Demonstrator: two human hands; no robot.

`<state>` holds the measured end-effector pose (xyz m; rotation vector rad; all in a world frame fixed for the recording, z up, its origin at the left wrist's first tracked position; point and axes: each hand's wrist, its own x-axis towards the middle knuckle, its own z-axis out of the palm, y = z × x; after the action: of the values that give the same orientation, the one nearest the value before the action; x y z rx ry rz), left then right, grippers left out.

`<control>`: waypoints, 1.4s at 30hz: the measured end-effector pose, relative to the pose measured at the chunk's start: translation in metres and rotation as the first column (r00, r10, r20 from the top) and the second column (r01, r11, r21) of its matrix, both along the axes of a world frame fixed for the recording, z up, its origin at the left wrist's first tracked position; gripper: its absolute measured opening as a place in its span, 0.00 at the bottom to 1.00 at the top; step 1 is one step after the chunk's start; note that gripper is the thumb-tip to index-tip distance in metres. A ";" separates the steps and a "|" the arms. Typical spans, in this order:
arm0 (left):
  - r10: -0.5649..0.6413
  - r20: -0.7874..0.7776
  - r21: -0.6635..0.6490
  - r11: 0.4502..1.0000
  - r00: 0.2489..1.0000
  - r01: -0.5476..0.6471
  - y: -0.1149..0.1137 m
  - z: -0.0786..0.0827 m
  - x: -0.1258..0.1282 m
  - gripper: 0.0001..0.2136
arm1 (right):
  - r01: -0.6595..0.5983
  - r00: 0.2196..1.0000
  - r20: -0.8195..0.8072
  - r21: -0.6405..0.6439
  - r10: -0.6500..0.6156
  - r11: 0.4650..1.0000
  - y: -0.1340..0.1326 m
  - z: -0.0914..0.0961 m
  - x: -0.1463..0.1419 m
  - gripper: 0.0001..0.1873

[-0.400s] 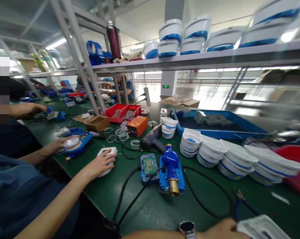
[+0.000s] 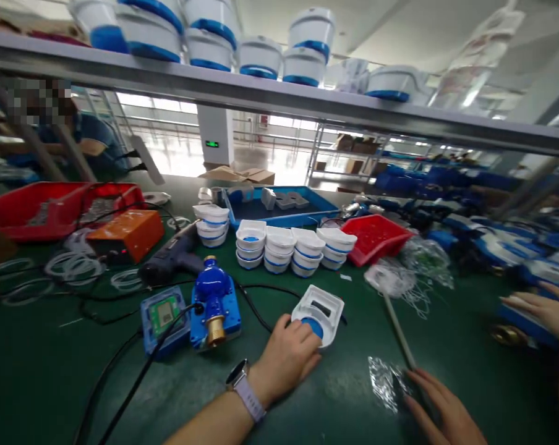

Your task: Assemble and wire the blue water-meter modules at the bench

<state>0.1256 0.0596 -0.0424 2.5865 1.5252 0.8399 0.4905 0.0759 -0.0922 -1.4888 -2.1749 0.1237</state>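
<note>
From my remote station I count two bare hands, the wearer's left hand (image 2: 286,355) and right hand (image 2: 446,411). There is one loose white plastic cover (image 2: 330,309), plus five stacks of similar white-and-blue covers (image 2: 279,247) on the green table (image 2: 335,395); layers per stack are unclear. I also count one blue meter with a brass fitting (image 2: 213,296), one orange box (image 2: 131,235), one shallow blue tray (image 2: 284,220).
</note>
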 end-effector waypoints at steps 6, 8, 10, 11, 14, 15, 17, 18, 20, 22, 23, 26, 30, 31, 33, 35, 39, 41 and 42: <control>-0.216 0.053 0.187 0.961 0.975 0.203 -0.009 0.005 0.012 0.02 | 0.088 0.996 -0.029 -0.041 -0.089 0.995 0.002 0.012 -0.028 0.23; -0.267 0.065 0.239 0.940 0.961 0.245 -0.011 0.009 0.013 0.04 | 0.095 0.995 -0.014 -0.048 -0.096 0.994 0.009 0.011 -0.024 0.22; -0.308 0.067 0.272 0.921 0.949 0.280 -0.013 0.011 0.014 0.06 | 0.129 0.991 -0.016 -0.038 -0.130 0.991 0.020 0.011 -0.012 0.20; -0.323 0.064 0.280 0.914 0.944 0.294 -0.015 0.013 0.014 0.07 | 0.159 0.987 -0.024 -0.026 -0.160 0.987 0.025 0.013 -0.007 0.20; -0.323 0.054 0.283 0.912 0.945 0.296 -0.019 0.014 0.020 0.07 | 0.236 0.970 -0.056 0.026 -0.235 0.971 0.032 0.028 -0.001 0.20; -0.310 0.055 0.276 0.918 0.949 0.284 -0.021 0.013 0.023 0.06 | 0.236 0.969 -0.083 0.049 -0.232 0.970 0.029 0.036 -0.007 0.20; -0.277 0.069 0.251 0.935 0.958 0.252 -0.026 0.012 0.030 0.04 | 0.174 0.974 -0.162 0.102 -0.156 0.979 0.017 0.052 -0.028 0.19; -0.266 0.075 0.236 0.941 0.961 0.242 -0.028 0.010 0.035 0.03 | 0.103 0.977 -0.197 0.118 -0.078 0.988 0.008 0.059 -0.043 0.17; -0.257 0.077 0.210 0.949 0.963 0.236 -0.033 0.007 0.043 0.02 | -0.091 0.975 -0.189 0.127 0.114 0.988 -0.010 0.064 -0.075 0.17; -0.272 0.071 0.200 0.946 0.960 0.254 -0.037 0.004 0.049 0.03 | -0.153 0.972 -0.166 0.079 0.164 0.985 -0.024 0.060 -0.100 0.19; -0.295 0.075 0.184 0.943 0.953 0.277 -0.038 0.003 0.051 0.05 | -0.149 0.974 -0.166 0.043 0.154 0.988 -0.028 0.055 -0.109 0.19; -0.360 0.188 0.087 0.933 0.914 0.350 -0.036 0.003 0.049 0.11 | -0.103 0.971 -0.222 -0.065 0.086 0.993 -0.031 0.039 -0.118 0.17; -0.197 0.316 -0.083 0.969 0.928 0.233 -0.023 0.001 0.036 0.15 | -0.054 0.943 -0.334 -0.142 0.004 0.988 -0.027 0.035 -0.114 0.19; -0.140 0.299 -0.111 0.977 0.944 0.180 -0.019 -0.003 0.033 0.15 | -0.042 0.937 -0.350 -0.156 -0.015 0.987 -0.026 0.037 -0.114 0.20; -0.062 0.255 -0.132 0.986 0.965 0.099 -0.010 -0.012 0.029 0.17 | -0.030 0.927 -0.373 -0.176 -0.038 0.984 -0.024 0.039 -0.114 0.22; -0.031 0.240 -0.127 0.990 0.970 0.063 -0.003 -0.025 0.027 0.17 | -0.030 0.920 -0.390 -0.184 -0.045 0.982 -0.021 0.038 -0.116 0.25; -0.041 0.263 -0.112 0.991 0.964 0.073 0.004 -0.045 0.030 0.14 | -0.025 0.912 -0.406 -0.179 -0.051 0.984 -0.012 0.028 -0.118 0.29; -0.037 0.287 -0.113 0.991 0.957 0.073 0.004 -0.049 0.032 0.13 | -0.020 0.917 -0.397 -0.165 -0.048 0.986 -0.010 0.024 -0.118 0.27; -0.031 0.298 -0.116 0.991 0.954 0.069 0.003 -0.050 0.033 0.13 | -0.016 0.919 -0.391 -0.157 -0.047 0.987 -0.009 0.023 -0.118 0.26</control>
<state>0.1587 0.0629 -0.0921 2.2767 1.3742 1.0349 0.3724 0.0666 -0.0695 -1.4186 -1.8601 0.5537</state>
